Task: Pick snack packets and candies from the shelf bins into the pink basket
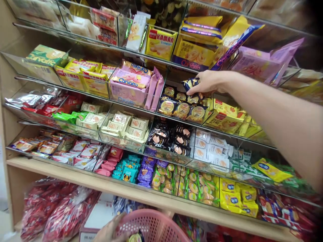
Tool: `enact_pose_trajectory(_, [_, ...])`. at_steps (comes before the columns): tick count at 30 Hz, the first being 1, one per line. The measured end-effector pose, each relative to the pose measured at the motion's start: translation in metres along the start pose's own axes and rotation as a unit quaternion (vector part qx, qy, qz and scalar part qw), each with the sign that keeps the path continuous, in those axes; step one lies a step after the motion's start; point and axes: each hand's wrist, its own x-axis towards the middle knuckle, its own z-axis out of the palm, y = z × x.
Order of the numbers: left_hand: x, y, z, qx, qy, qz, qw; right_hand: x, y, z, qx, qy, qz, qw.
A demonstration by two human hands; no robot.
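Observation:
My right hand (208, 82) reaches into the shelf and pinches a dark blue and gold snack packet (189, 84) between thumb and fingers. Just below it, similar dark packets with round gold labels (183, 110) stand in a clear compartment. My left hand (109, 231), blurred at the bottom edge, grips the left rim of a pink plastic basket (161, 223); most of its fingers are hidden. Beside that hand, low in the basket, part of a dark packet with a round yellow label (135, 236) shows.
Tilted clear shelf bins hold pink wafer packs (130, 89), yellow cracker packs (94, 80) and black packets (183, 139). Clear dividers and front lips (126, 143) separate them. Red bagged goods (65, 213) and a white box (97, 213) sit under the wooden ledge (83, 176).

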Motion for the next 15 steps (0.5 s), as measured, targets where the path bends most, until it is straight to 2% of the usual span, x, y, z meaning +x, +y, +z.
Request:
enact_pose_trajectory(4, [-0.005, 0.017, -0.014, 0.003, -0.032, -0.007, 0.999, -0.04, 0.024, 0.005, -0.018, 0.053, -0.053, 0.997])
enact_pose_trajectory(7, [-0.013, 0.046, -0.028, -0.009, 0.017, 0.036, 0.999, -0.083, 0.033, 0.031, 0.03, 0.023, -0.098, 0.994])
enact_pose_trajectory(9, [-0.021, 0.078, -0.039, -0.048, 0.064, 0.068, 0.994, -0.114, 0.032, 0.064, 0.134, -0.038, -0.157, 0.978])
enact_pose_trajectory(10, [-0.026, 0.097, -0.043, -0.089, 0.074, 0.078, 0.99, -0.129, 0.03, 0.085, 0.167, -0.091, -0.175, 0.966])
enact_pose_trajectory(12, [-0.036, 0.135, -0.049, -0.215, 0.074, 0.069, 0.971, -0.157, 0.023, 0.132, 0.22, -0.166, -0.172, 0.946])
enact_pose_trajectory(14, [-0.046, 0.165, -0.048, -0.383, 0.033, 0.033, 0.923, -0.18, 0.013, 0.182, 0.282, -0.255, -0.171, 0.909])
enact_pose_trajectory(15, [-0.05, 0.174, -0.045, -0.454, 0.007, 0.014, 0.891, -0.189, 0.008, 0.205, 0.302, -0.278, -0.165, 0.897])
